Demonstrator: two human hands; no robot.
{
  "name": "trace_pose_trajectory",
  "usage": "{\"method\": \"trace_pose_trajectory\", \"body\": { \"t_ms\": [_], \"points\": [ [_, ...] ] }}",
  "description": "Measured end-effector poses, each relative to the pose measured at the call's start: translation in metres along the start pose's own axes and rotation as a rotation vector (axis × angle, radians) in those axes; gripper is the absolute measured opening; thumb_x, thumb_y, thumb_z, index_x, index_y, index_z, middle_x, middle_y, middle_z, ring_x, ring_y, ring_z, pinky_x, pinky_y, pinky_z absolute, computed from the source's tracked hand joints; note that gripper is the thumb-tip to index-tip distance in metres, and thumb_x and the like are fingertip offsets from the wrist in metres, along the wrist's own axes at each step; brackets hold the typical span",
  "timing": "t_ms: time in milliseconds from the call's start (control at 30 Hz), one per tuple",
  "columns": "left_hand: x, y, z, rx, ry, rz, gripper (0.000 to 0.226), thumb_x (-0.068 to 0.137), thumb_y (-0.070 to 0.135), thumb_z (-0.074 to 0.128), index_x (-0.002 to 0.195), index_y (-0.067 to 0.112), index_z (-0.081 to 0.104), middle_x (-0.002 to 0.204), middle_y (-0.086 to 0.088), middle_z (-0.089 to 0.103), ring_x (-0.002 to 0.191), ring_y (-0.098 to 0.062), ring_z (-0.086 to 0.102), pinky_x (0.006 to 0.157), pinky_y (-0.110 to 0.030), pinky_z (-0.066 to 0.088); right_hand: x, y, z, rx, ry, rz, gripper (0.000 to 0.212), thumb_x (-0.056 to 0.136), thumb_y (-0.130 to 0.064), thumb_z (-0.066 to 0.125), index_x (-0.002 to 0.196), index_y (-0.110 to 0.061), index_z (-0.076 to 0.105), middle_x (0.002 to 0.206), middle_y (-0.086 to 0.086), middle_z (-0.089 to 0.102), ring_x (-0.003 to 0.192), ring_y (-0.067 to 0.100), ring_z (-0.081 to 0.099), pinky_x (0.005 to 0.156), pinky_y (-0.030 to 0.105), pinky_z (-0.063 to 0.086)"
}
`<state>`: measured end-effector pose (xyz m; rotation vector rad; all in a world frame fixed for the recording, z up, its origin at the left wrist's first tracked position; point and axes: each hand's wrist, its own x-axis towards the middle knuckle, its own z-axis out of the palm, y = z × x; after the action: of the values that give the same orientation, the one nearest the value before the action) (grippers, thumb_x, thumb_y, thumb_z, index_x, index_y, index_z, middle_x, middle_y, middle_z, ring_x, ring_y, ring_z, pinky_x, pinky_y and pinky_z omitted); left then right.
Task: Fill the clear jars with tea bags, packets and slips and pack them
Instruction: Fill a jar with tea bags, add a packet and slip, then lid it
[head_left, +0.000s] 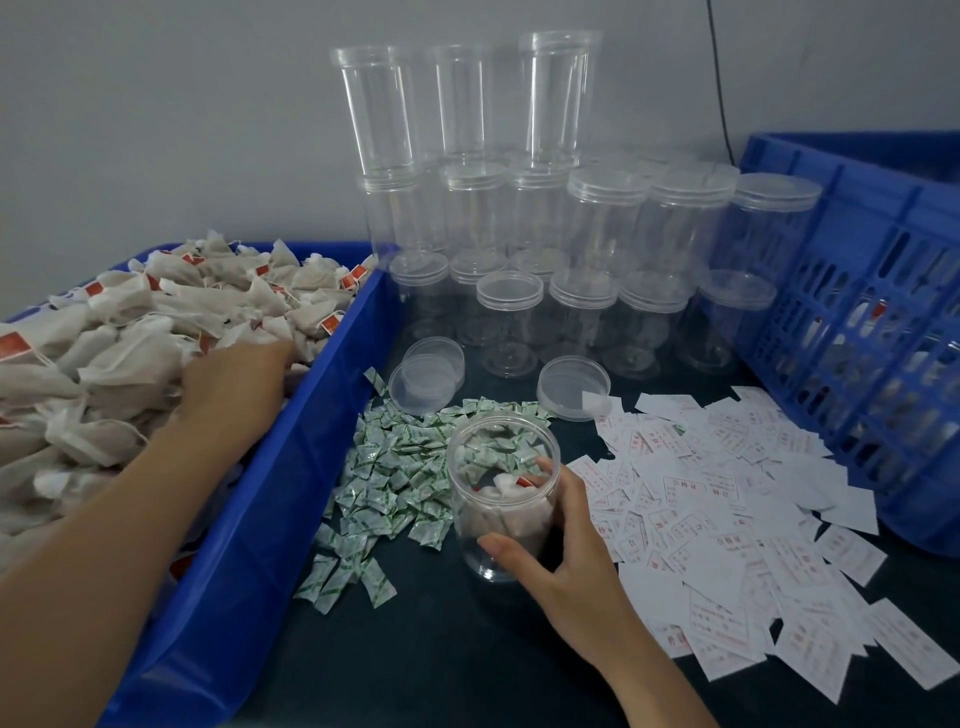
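An open clear jar (496, 499) stands on the dark table, with a few tea bags inside. My right hand (561, 540) grips it from the right, thumb across the front. My left hand (236, 384) reaches into the pile of tea bags (119, 338) in the blue bin (291, 467); its fingertips are buried among them, so its grip is hidden. Green-and-white packets (387, 478) lie in a heap left of the jar. White slips (727, 519) with red print spread to its right.
Stacked lidded clear jars (597, 249) fill the back of the table against the grey wall. Loose lids (426, 379) (574, 387) lie behind the packets. A blue slatted crate (857, 322) stands at the right, holding filled jars.
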<state>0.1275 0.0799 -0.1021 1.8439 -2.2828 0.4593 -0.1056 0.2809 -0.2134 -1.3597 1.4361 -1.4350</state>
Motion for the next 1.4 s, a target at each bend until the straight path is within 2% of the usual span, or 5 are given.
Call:
{"method": "trace_pose_trajectory", "body": {
  "t_ms": [233, 433, 700, 1067, 1400],
  "points": [
    [0.002, -0.008, -0.043, -0.472, 0.489, -0.005, 0.006, 0.090, 0.006, 0.059, 0.094, 0.002, 0.057, 0.102, -0.022, 0.052, 0.088, -0.036, 0.051, 0.071, -0.043, 0.042, 0.001, 0.001, 0.000, -0.006, 0.007, -0.001, 0.073, 0.070, -0.058, 0.079, 0.129, -0.060, 0.036, 0.130, -0.036, 0.052, 0.121, -0.012, 0.051, 0.090, 0.002, 0.040],
    [-0.043, 0.058, -0.111, -1.312, -0.021, 0.302, 0.010, 0.080, 0.017, 0.068, 0.080, 0.012, 0.059, 0.078, -0.005, 0.072, 0.065, -0.010, 0.070, 0.056, -0.016, 0.054, 0.001, 0.001, 0.001, -0.012, 0.010, -0.001, 0.070, 0.070, -0.060, 0.079, 0.126, -0.062, 0.037, 0.130, -0.033, 0.054, 0.120, -0.010, 0.053, 0.090, 0.004, 0.042],
    [-0.077, 0.101, -0.082, -0.865, -0.129, 0.554, 0.022, 0.083, 0.022, 0.070, 0.103, 0.020, 0.065, 0.094, 0.015, 0.064, 0.088, 0.000, 0.061, 0.079, -0.015, 0.049, 0.000, 0.003, -0.001, -0.058, 0.004, 0.029, 0.077, 0.065, -0.077, 0.075, 0.128, -0.054, 0.037, 0.120, -0.020, 0.060, 0.110, 0.002, 0.060, 0.092, 0.027, 0.053],
    [-0.009, -0.039, -0.028, 0.161, -0.057, -0.007, 0.026, 0.092, 0.032, 0.055, 0.111, 0.016, 0.063, 0.112, -0.008, 0.061, 0.106, -0.028, 0.054, 0.093, -0.046, 0.043, -0.002, 0.003, -0.001, -0.005, -0.007, 0.044, 0.085, 0.064, -0.076, 0.076, 0.134, -0.056, 0.033, 0.131, -0.033, 0.054, 0.119, -0.009, 0.054, 0.092, 0.014, 0.049],
    [-0.004, -0.047, -0.020, -0.496, 0.066, -0.192, 0.024, 0.073, 0.029, 0.080, 0.063, 0.018, 0.062, 0.079, 0.003, 0.063, 0.080, -0.024, 0.060, 0.077, -0.048, 0.051, -0.001, 0.002, -0.001, 0.013, -0.005, 0.051, 0.081, 0.063, -0.076, 0.077, 0.130, -0.061, 0.034, 0.128, -0.037, 0.053, 0.118, -0.010, 0.055, 0.089, 0.004, 0.044]
  ]
}}
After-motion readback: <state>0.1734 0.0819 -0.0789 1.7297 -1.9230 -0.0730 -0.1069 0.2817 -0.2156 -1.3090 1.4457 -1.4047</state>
